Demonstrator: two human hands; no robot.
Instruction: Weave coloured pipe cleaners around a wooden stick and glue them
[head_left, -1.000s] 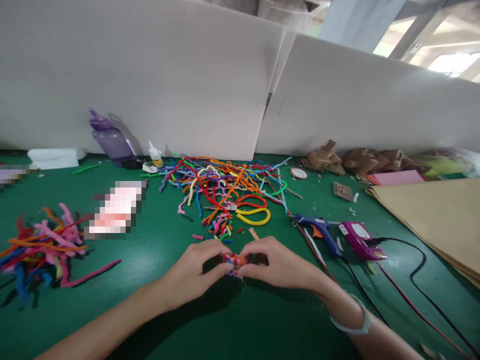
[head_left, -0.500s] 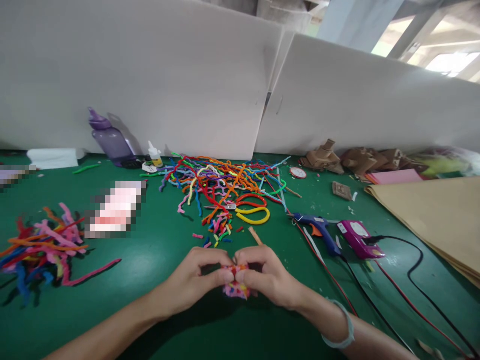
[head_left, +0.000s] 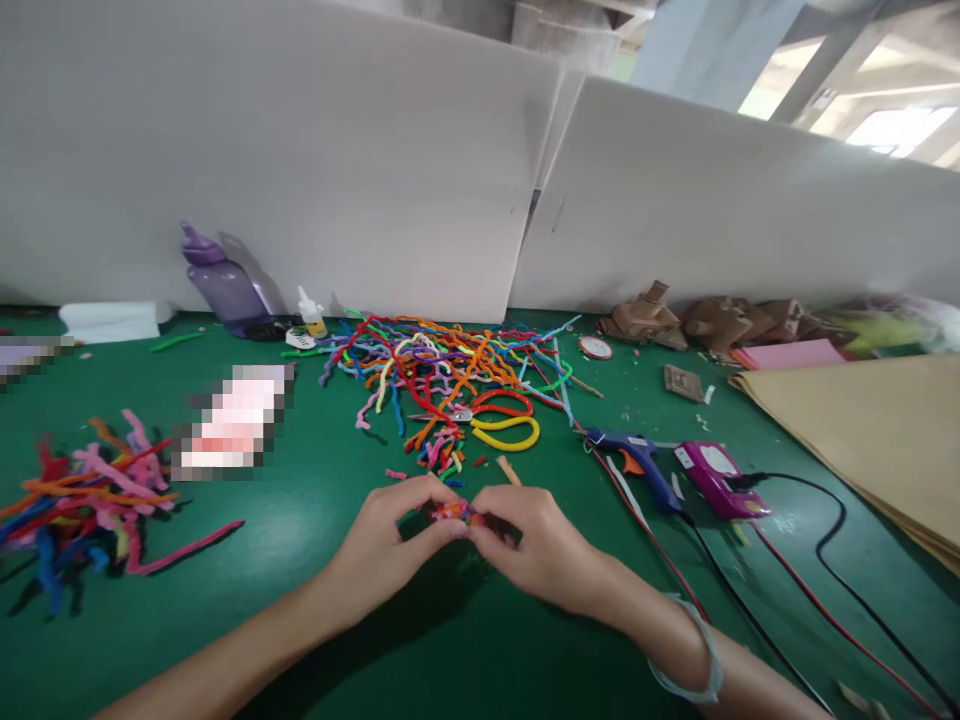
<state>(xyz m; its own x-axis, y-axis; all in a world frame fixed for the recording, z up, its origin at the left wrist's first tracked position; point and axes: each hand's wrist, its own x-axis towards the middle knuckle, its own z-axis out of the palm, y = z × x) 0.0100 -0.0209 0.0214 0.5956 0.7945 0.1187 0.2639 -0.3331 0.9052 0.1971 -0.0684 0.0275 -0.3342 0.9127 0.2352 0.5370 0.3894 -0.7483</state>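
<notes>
Between my fingertips is a small fuzzy multicoloured pipe-cleaner piece (head_left: 451, 512), mostly covered by the fingers. My left hand (head_left: 394, 535) pinches its left side with thumb and forefinger. On the other side, my right hand (head_left: 536, 550) is closed on it too, with a pale band on the wrist. Just beyond the hands lie short cut pipe-cleaner bits (head_left: 442, 450) and a tan stick (head_left: 508, 470). Scissors (head_left: 506, 432) with one red and one yellow handle rest at the front of a tangled pile of pipe cleaners (head_left: 450, 355).
A blue glue gun (head_left: 637, 462) and a magenta box (head_left: 716, 480) with cables sit to the right, near brown paper (head_left: 862, 420). On the left are another pipe-cleaner heap (head_left: 97, 490), a blurred-out item (head_left: 236, 420) and a purple bottle (head_left: 225, 290). White panels (head_left: 300, 160) stand behind.
The pipe-cleaner piece has been tilted and raised slightly, so its patterned face, visible below the thumbs before, now shows only as a narrow strip between the fingers.
</notes>
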